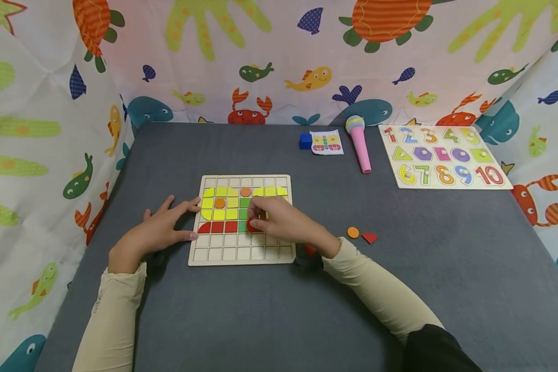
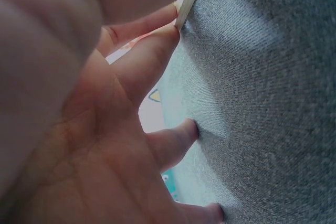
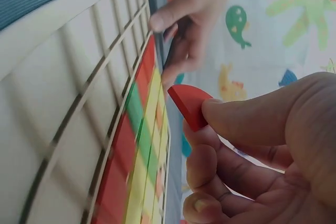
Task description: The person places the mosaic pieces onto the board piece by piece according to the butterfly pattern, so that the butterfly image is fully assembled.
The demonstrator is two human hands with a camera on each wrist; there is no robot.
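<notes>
A wooden grid board [image 1: 242,254] lies on the grey table, its upper rows partly filled with yellow, green, red and orange pieces. My right hand [image 1: 283,219] is over the board's middle. Between thumb and fingers it pinches a red rounded piece [image 3: 190,103], held just off the board in the right wrist view. Spread out at the board's left edge, my left hand [image 1: 155,230] touches that edge with its thumb and a finger; other fingertips rest on the cloth in the left wrist view. Some pieces on the board are hidden behind my right hand.
Right of the board lie an orange round piece [image 1: 353,232] and a red piece [image 1: 369,237]; another red piece [image 1: 310,250] shows by my right wrist. Toward the back are a blue block [image 1: 305,141], a pattern card [image 1: 327,142], a pink microphone [image 1: 360,147] and a number board [image 1: 446,157].
</notes>
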